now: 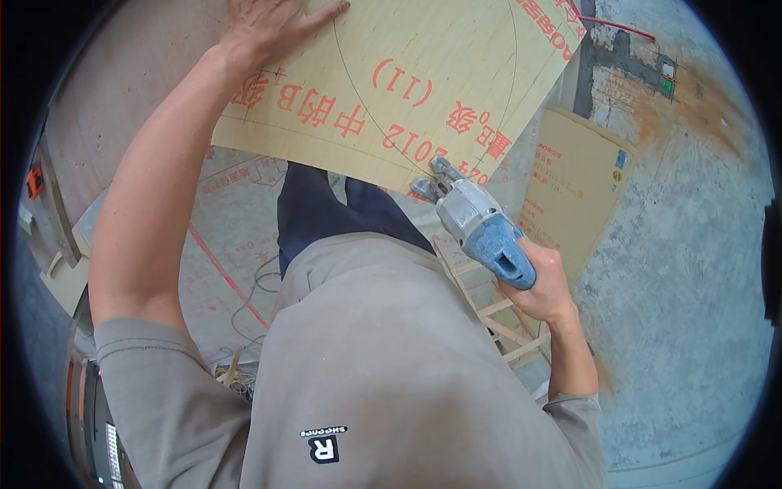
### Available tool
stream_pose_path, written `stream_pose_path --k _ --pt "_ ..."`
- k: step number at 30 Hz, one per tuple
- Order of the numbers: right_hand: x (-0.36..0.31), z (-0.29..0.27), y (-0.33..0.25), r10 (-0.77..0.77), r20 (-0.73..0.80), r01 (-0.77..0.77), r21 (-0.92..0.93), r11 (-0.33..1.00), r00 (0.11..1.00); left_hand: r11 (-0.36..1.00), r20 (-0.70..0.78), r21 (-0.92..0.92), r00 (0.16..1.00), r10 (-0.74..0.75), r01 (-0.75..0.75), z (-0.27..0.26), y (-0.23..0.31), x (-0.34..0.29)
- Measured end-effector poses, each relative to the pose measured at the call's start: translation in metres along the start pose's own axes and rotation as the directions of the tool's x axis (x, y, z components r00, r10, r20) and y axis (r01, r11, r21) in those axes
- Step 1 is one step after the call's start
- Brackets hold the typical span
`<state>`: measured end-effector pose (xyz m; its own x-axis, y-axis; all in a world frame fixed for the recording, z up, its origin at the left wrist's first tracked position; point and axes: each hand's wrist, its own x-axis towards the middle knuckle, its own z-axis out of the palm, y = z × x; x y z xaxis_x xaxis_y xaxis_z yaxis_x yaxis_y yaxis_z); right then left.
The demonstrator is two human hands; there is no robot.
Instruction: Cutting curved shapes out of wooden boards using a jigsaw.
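Note:
In my right hand (539,281) is a blue and grey jigsaw (481,222), its handle wrapped by my fingers. The jigsaw's metal shoe sits at the near edge of a pale plywood sheet (444,53), close to where a curved pencil line meets that edge. Red printing and a second thin curved line mark the sheet's face. My left hand (269,28) lies flat on the plywood at the top of the view, thumb stretched out to the right; its other fingers are partly cut off by the picture's edge. The blade is too small to make out.
A yellowish board (574,191) leans by the grey wall (676,285) at the right. Wooden slats like a ladder (494,309) stand below the jigsaw. A thin cable (244,334) loops over the film-covered floor. A brown board (122,81) and an orange tool (34,181) are at the left.

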<state>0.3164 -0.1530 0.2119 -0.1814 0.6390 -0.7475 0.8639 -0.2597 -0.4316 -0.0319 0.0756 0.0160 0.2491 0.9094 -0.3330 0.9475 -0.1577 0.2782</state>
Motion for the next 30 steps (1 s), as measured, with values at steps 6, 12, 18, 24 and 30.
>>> stream_pose_path --k 6,12,18,24,30 --pt "0.002 0.007 -0.006 -0.006 -0.038 0.008 0.035 0.999 0.999 1.0 -0.001 0.015 1.0 -0.001 0.001 -0.001 0.002 -0.001" --pt "0.007 0.008 -0.015 0.003 -0.044 0.0 0.062 0.998 0.999 1.0 -0.013 0.013 1.0 -0.011 0.011 0.0 0.001 -0.002" --pt "0.009 0.008 -0.019 0.012 -0.044 -0.008 0.076 0.997 0.999 1.0 -0.023 0.024 1.0 -0.008 0.009 0.002 -0.001 -0.001" --pt "0.009 0.007 -0.018 0.0 -0.012 0.001 0.043 0.999 1.0 0.999 -0.015 0.041 1.0 -0.008 0.009 -0.002 0.002 -0.001" --pt "0.011 0.008 -0.024 0.01 -0.024 -0.009 0.066 0.998 1.0 1.0 -0.028 0.023 1.0 -0.011 0.011 0.0 0.001 -0.002"
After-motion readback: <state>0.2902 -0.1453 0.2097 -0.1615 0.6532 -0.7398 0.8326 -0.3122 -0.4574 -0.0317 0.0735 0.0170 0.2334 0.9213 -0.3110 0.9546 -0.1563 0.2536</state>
